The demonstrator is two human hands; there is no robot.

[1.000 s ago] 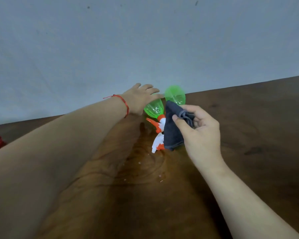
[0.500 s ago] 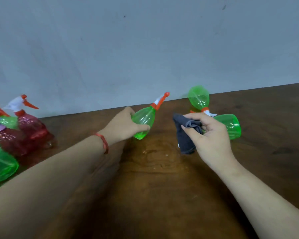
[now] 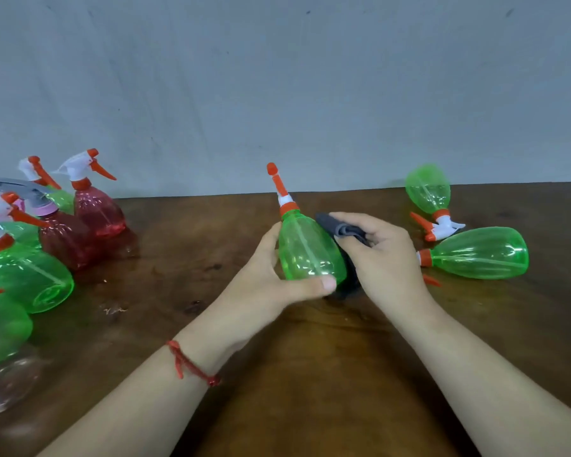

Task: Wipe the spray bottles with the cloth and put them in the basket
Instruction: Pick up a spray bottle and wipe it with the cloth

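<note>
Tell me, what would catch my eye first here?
The bright green bottle at the centre stands out, gripped nozzle-up by the left hand, with the right hand holding a dark cloth right beside it. On the wooden table to the right lie a near bottle and a far bottle, both green. A cluster of red and green bottles crowds the left edge.

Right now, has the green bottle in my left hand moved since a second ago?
Yes. The held green bottle has come away from the lying green bottles, leftward and nearer you; the left hand grips it nozzle up beside the cloth.
</note>
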